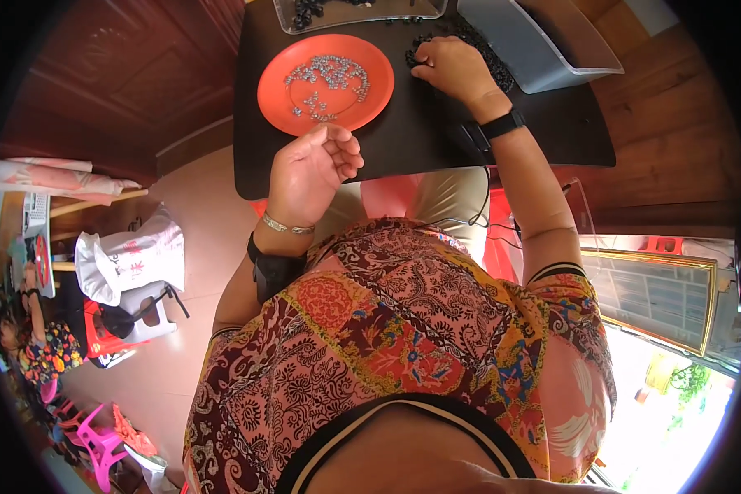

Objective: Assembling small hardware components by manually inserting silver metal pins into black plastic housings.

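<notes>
My left hand (315,169) is held palm up at the near edge of a round orange plate (276,90). Its fingers curl inward, pressed together, and whatever they may hold is hidden. Many small shiny silver metal pieces (337,70) lie loosely scattered on that plate. Farther right, my right hand (455,70) reaches into a heap of small black pieces (490,59) on the dark tabletop. Its thumb and fingers close on a small black piece (412,59) at the heap's left side; the exact kind is too small to tell.
A grey translucent bin (535,49) lies tilted at the table's far right, beside the heap. At the back, a clear tray (366,23) holds more black pieces. The dark table (420,132) ends just before my lap. A white sack (136,255) rests to my left; another person (49,350) is beyond.
</notes>
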Tool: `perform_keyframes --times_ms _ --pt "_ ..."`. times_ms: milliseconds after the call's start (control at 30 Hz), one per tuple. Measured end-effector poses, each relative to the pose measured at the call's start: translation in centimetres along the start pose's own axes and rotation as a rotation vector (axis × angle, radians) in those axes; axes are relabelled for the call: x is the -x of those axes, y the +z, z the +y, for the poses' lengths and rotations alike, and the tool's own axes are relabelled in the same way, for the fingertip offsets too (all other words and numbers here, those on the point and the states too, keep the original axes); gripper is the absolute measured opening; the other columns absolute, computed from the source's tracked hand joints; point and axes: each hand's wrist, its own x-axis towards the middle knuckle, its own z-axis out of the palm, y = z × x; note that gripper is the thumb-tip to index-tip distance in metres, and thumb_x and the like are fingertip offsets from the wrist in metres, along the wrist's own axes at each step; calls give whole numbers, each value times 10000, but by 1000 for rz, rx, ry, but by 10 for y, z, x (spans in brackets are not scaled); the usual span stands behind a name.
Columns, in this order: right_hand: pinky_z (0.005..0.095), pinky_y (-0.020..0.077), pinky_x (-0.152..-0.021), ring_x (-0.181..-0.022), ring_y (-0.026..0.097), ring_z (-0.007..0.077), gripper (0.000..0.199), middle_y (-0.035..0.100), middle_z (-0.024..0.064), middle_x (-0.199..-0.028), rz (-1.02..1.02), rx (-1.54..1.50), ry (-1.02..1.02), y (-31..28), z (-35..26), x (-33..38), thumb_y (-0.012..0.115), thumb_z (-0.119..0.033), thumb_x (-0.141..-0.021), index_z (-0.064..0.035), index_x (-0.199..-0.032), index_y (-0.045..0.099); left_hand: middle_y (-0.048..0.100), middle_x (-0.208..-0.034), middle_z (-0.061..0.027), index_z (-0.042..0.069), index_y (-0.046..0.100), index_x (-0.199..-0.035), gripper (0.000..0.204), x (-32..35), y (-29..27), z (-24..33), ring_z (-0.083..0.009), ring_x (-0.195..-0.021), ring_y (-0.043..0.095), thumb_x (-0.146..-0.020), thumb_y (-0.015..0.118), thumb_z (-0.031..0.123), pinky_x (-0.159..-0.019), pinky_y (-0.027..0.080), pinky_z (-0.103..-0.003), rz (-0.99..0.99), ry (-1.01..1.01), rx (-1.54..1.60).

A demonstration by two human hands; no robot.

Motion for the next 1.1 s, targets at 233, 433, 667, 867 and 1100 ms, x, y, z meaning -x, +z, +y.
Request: perform_keyframes --times_ms 233,433,667,867,1100 --pt "391 510 -769 -880 617 292 174 647 101 -896 102 21 -86 12 6 -1 658 -220 -775 -78 -875 664 613 -877 -91 30 566 -948 273 -1 2 -3 -210 -786 591 -937 435 269 -713 445 -305 8 -10 5" --pt "259 474 -715 -775 583 126 199 610 34 -865 6 -722 -27 -41 -47 20 665 -82 -809 -40 -1004 651 620 -883 -91 29 569 -956 279 -6 9 -2 -201 -774 593 -935 440 275 -705 447 -300 15 -15 -87" --pt "260 492 -784 -850 604 135 267 627 32 -917 -63 -954 -249 -48 -92 44 702 16 -743 -50 -996 649 615 -923 -86 40 536 -1091 307 -14 22 -7 -185 -803 587 -932 426 278 -719 443 -286 -6 -29 -159" --pt "328 538 -732 -818 660 245 300 647 96 -875 27 -874 -246 -39 -104 44 682 17 -691 -55 -978 636 602 -940 -73 17 505 -1204 376 -10 21 -8 -166 -802 578 -934 422 265 -727 439 -272 -5 18 -271" --pt "331 536 -705 -794 654 255 293 644 94 -875 64 -758 -348 -43 -111 40 705 -5 -683 -62 -962 633 595 -888 -52 -8 553 -1175 364 -3 19 -2 -139 -771 563 -928 443 235 -710 429 -255 35 79 -421"
